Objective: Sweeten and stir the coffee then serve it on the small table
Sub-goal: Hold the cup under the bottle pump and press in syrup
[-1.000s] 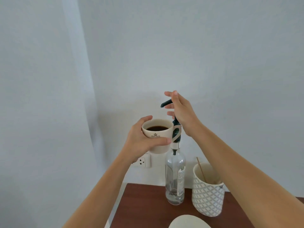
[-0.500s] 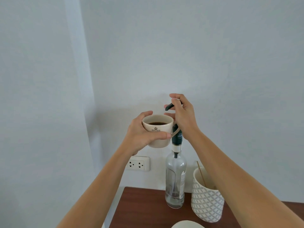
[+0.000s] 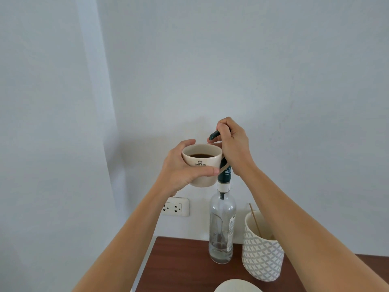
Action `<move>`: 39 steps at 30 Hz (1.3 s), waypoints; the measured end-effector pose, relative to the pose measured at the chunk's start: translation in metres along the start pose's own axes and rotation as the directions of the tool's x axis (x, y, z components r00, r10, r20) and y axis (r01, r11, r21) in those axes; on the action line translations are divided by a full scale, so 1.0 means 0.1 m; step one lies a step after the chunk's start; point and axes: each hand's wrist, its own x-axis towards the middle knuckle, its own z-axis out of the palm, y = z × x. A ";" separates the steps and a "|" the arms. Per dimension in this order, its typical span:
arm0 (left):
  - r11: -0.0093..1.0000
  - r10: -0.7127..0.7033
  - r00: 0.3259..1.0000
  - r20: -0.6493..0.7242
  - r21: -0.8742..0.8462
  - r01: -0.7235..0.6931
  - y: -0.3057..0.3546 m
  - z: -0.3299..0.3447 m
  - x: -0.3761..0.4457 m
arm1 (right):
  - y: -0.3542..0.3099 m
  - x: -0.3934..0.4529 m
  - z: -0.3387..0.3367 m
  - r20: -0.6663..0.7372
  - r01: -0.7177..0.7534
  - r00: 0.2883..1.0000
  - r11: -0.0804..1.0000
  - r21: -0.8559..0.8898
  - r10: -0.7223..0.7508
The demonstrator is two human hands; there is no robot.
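Note:
My left hand (image 3: pixel 182 169) grips a cream mug (image 3: pixel 203 165) of dark coffee, holding it up in the air just under the dark green pump spout (image 3: pixel 214 135). The pump tops a clear glass syrup bottle (image 3: pixel 222 226) that stands on the brown table (image 3: pixel 181 268). My right hand (image 3: pixel 232 144) has its fingers curled over the pump head. The mug's handle points right, against the pump neck. Little syrup shows at the bottle's bottom.
A white patterned cup (image 3: pixel 262 249) holding wooden stir sticks (image 3: pixel 255 220) stands right of the bottle. A white plate rim (image 3: pixel 237 286) shows at the bottom edge. A wall socket (image 3: pixel 175 206) sits behind, with bare white walls all around.
My right hand's fingers went from straight over the pump to curled on its head. The mug rose slightly toward the spout, and the view tilted upward.

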 end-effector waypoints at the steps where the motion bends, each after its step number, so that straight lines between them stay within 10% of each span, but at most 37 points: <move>1: 1.000 0.001 1.000 0.001 0.001 -0.001 0.01 0.00 0.00 | 0.00 0.00 0.00 0.001 0.003 1.000 1.000 -0.009 -0.003; 39: 1.000 -0.027 1.000 0.004 -0.006 0.027 0.04 0.00 -0.03 | -0.06 -0.01 0.01 0.007 0.022 1.000 0.995 -0.092 -0.021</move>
